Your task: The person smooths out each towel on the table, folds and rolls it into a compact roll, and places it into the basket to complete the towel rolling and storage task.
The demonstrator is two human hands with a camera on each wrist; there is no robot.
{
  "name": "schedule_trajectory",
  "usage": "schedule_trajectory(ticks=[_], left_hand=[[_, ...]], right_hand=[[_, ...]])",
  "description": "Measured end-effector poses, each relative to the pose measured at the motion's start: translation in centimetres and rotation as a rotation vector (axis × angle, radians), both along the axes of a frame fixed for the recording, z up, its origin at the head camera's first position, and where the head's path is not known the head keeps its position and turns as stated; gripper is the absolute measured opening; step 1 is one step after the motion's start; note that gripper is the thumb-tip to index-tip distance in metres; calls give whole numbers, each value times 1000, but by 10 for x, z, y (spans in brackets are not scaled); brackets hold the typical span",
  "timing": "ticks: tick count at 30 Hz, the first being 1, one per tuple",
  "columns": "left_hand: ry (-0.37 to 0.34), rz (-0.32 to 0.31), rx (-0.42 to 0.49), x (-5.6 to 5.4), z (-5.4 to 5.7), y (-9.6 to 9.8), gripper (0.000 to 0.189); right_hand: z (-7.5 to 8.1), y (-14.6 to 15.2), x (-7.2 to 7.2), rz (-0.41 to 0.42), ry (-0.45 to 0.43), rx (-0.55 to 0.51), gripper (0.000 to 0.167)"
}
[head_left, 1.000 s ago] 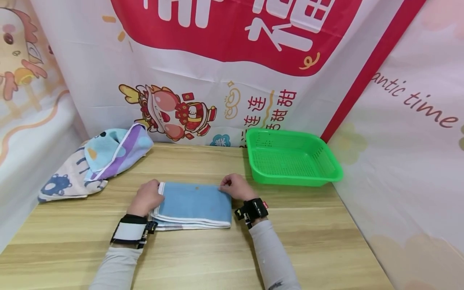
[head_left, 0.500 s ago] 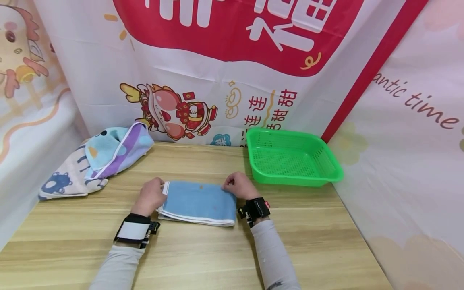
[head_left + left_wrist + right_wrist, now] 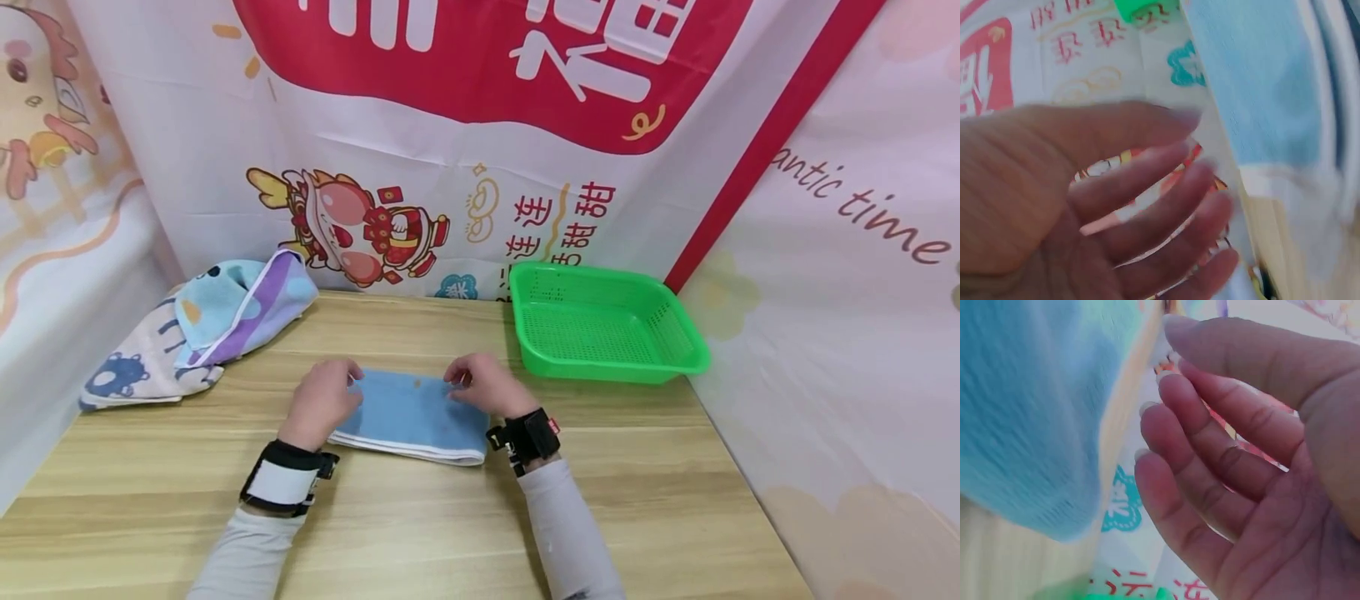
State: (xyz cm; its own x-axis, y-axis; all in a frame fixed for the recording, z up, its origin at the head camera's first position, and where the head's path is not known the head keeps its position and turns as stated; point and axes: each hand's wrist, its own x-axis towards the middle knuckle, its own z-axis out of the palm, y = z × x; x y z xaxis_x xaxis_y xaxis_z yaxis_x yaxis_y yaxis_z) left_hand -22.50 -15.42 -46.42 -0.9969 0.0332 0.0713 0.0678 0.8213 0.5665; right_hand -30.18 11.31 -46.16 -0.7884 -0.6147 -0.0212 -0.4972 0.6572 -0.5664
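**Folded blue cloth [image 3: 420,417] lies flat on a wooden surface [image 3: 420,533], both hands at its ends**

The cloth is folded into an oblong near the middle of the surface, its layered white edges toward the person. A small brownish spot [image 3: 417,383] marks its top near the far edge.

The left hand [image 3: 321,402] is at the cloth's left end. Its fingers [image 3: 1160,225] are loosely curved, the thumb well parted from most of them, and hold nothing. The right hand [image 3: 487,385] is at the other end, with its fingers [image 3: 1172,437] gently bent, the thumb tip near the index finger, likewise gripping nothing. Both wrist views show a narrow gap between the fingertips and the cloth.

Each wrist wears a black strap [image 3: 534,433] below a light grey sleeve [image 3: 570,525]. Back right, a green perforated basket [image 3: 600,369] rests on the surface. Back left lies a crumpled bundle of patterned cloth [image 3: 262,317], pale blue, purple and greyish white. Behind hangs a red and white banner [image 3: 450,92] with a cartoon figure [image 3: 348,229].
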Motion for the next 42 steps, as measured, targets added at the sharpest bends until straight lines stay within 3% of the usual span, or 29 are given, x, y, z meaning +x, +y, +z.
schedule_trajectory(ticks=[4, 7, 14, 21, 26, 32, 37, 42], left_hand=[[-101, -80, -74, 2, 0, 15, 30], [-130, -115, -138, 5, -1, 24, 32], [-120, -145, -242, 8, -1, 46, 31], [-96, -218, -302, -1, -13, 50, 48], [-105, -259, -291, -13, -19, 56, 46], [-70, -289, -273, -22, -25, 56, 43], [1, -338, -274, -17, -21, 55, 37], [64, -375, -230, -4, -7, 60, 21]], right_hand=[[-10, 0, 11, 23, -32, 102, 24], [-20, 2, 17, 58, -18, 139, 24], [-29, 11, 29, 114, 60, 114, 29], [-32, 7, 48, 123, 129, 140, 34], [-38, -3, 62, 78, 215, 151, 34], [-39, -22, 70, 25, 255, 183, 32], [-35, -34, 69, -40, 288, 224, 27], [-38, -39, 64, -114, 310, 199, 25]])
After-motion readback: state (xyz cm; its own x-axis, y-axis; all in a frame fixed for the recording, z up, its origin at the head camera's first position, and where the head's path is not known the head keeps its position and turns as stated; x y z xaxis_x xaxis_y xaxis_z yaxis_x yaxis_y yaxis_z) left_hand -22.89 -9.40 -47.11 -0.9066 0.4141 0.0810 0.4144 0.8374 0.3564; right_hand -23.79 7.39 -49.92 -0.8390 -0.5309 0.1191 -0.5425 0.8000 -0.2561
